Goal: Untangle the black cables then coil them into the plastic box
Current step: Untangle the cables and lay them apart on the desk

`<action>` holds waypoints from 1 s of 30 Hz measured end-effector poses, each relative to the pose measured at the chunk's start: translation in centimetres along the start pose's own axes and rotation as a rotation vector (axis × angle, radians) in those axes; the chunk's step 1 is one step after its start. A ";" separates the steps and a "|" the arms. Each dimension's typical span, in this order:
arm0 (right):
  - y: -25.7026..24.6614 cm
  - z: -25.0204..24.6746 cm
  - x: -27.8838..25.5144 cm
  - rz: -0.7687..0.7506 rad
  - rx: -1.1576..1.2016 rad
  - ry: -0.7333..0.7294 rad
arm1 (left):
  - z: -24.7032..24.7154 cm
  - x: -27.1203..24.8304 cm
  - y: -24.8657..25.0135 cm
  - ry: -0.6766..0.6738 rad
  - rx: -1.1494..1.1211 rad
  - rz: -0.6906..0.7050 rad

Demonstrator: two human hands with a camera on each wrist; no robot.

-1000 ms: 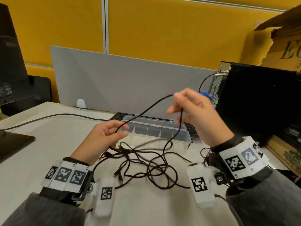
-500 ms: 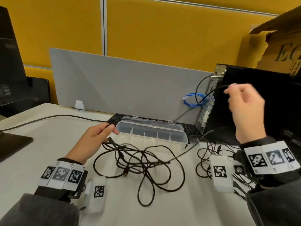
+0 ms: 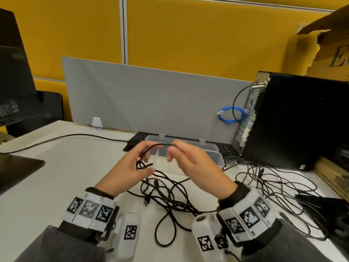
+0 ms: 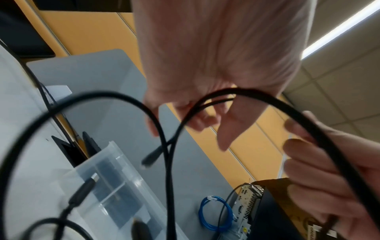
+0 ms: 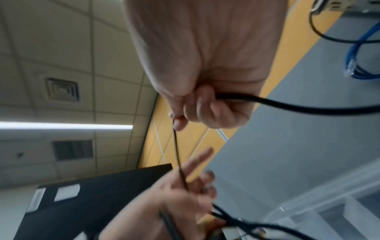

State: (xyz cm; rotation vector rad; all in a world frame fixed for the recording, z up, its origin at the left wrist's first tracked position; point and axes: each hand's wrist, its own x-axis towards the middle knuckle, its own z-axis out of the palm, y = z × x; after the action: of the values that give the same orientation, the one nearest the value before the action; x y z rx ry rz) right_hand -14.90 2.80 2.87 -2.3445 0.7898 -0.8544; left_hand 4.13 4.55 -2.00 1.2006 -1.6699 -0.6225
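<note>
Both hands hover in front of the clear plastic box (image 3: 213, 148), close together. My left hand (image 3: 132, 165) curls round small loops of a black cable (image 3: 160, 145), which runs taut to my right hand (image 3: 190, 163). The right hand pinches it between thumb and fingers. In the left wrist view the cable (image 4: 267, 100) arcs from the left hand's fingers (image 4: 197, 120) to the right hand's fingers (image 4: 304, 146). In the right wrist view the fist (image 5: 205, 110) grips the cable (image 5: 287, 105). A tangle of black cables (image 3: 170, 197) lies on the desk under both wrists.
A second spread of thin black cables (image 3: 283, 186) lies at the right, by a black computer tower (image 3: 294, 120) with a blue cable (image 3: 230, 115). A keyboard (image 3: 136, 140) sits behind the box, against a grey divider (image 3: 151, 99). A monitor base (image 3: 17, 167) sits at left.
My right hand has come back from high at the right, near the tower, to just beside the left hand. The left hand has risen off the desk with cable looped in it.
</note>
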 end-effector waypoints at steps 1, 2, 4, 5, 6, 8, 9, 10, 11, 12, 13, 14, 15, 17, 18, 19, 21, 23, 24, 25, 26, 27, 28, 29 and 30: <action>-0.3 -0.5 -0.1 -0.019 0.080 0.051 | -0.1 0.0 -0.3 -0.043 0.042 -0.056; -0.6 -1.2 -0.2 -0.035 0.156 0.103 | -0.2 -0.1 -0.5 -0.086 0.075 -0.124; -0.8 -2.8 -0.5 -0.051 0.299 0.219 | -0.5 0.0 -1.0 -0.124 0.103 -0.240; -0.8 -3.7 -0.8 -0.056 0.358 0.287 | -0.7 0.1 -1.3 -0.119 0.096 -0.274; -0.6 -4.7 -1.0 -0.058 0.406 0.363 | -0.9 0.2 -1.5 -0.103 0.085 -0.296; 0.2 -6.8 -1.6 -0.039 0.385 0.520 | -1.3 0.2 -1.8 -0.056 0.058 -0.326; 0.9 -7.9 -1.9 -0.012 0.285 0.584 | -1.5 0.2 -1.9 -0.022 0.042 -0.337; 1.8 -9.0 -2.3 0.022 0.142 0.622 | -1.7 0.2 -1.9 0.019 0.027 -0.343; 2.7 -9.9 -2.8 0.057 -0.014 0.626 | -1.9 0.2 -1.9 0.065 0.014 -0.351; 3.7 -10.7 -3.5 0.092 -0.157 0.603 | -2.0 0.2 -1.9 0.116 -0.004 -0.357; 4.6 -11.1 -4.0 0.132 -0.277 0.559 | -2.2 0.2 -2.0 0.168 -0.026 -0.365; 5.3 -11.3 -4.5 0.175 -0.376 0.502 | -2.3 0.3 -2.0 0.215 -0.047 -0.368; 5.8 -11.3 -4.8 0.215 -0.458 0.426 | -2.3 0.4 -2.0 0.254 -0.060 -0.370; 6.3 -10.9 -5.3 0.274 -0.587 0.235 | -2.2 0.5 -2.0 0.298 -0.064 -0.374; 6.3 -10.4 -5.4 0.301 -0.648 0.145 | -2.0 0.6 -2.1 0.308 -0.056 -0.380; 6.3 -9.9 -5.4 0.326 -0.732 0.072 | -1.9 0.6 -2.1 0.315 -0.047 -0.388; 6.3 -8.3 -5.2 0.331 -0.961 -0.065 | -1.7 0.6 -2.1 0.323 -0.033 -0.400; 6.2 -6.3 -4.7 0.272 -1.036 -0.236 | -1.6 0.5 -2.1 0.328 -0.023 -0.408; 6.1 -5.2 -4.4 0.245 -1.016 -0.330 | -1.6 0.5 -2.2 0.331 -0.021 -0.408; 5.9 -4.1 -4.0 0.234 -0.992 -0.428 | -1.6 0.6 -2.2 0.335 -0.021 -0.407; 5.8 -3.1 -3.8 0.235 -0.975 -0.524 | -1.6 0.5 -2.2 0.337 -0.022 -0.405; 5.7 -2.1 -3.5 0.240 -0.963 -0.602 | -1.6 0.5 -2.3 0.336 -0.023 -0.403; 5.6 -1.5 -3.2 0.237 -0.951 -0.645 | -1.6 0.6 -2.4 0.336 -0.023 -0.398; 5.6 -1.0 -2.9 0.225 -0.928 -0.648 | -1.7 0.6 -2.4 0.342 -0.020 -0.392; 5.6 -0.8 -2.7 0.213 -0.891 -0.626 | -1.7 0.6 -2.5 0.350 -0.006 -0.383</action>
State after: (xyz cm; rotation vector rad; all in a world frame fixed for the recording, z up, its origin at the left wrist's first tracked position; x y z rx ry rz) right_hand -19.05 0.49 -1.20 -2.9067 1.2520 0.4431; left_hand 6.66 3.24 -3.07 1.5435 -1.1552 -0.6049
